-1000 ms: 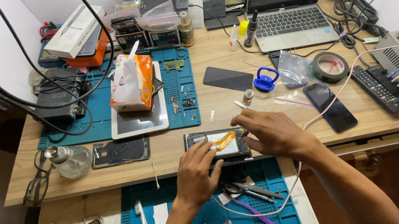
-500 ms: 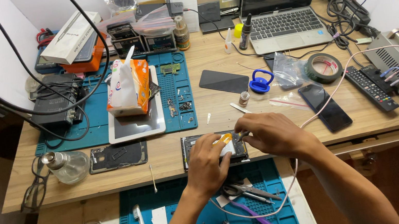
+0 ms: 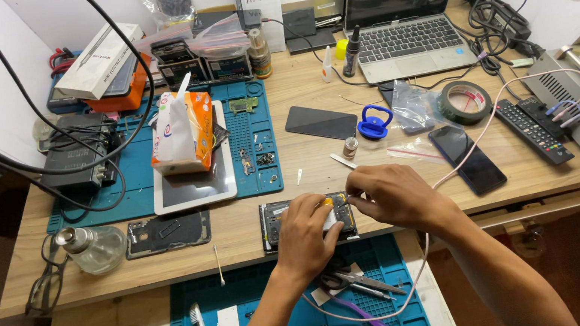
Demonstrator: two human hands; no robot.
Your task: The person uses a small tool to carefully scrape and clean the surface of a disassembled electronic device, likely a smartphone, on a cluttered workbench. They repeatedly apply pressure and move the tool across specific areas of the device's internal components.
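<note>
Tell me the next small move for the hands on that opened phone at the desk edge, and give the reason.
Probably keep the left hand pressing the opened phone flat while the right hand lifts the yellow-orange strip a little further. Both hands meet over the strip at the phone's upper edge, and the phone lies near the desk edge, where a pull could slide it. The grip itself is hidden.

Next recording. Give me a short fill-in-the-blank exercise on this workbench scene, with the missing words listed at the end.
1. Both the left hand and the right hand rest on an opened ____ at the front edge of the wooden desk.
2. The orange tissue pack lies on a white ____.
3. The roll of tape sits between the laptop and the black ____ control.
4. The suction cup beside the dark glass panel is ____ in colour.

Missing words: phone; tablet; remote; blue
</note>
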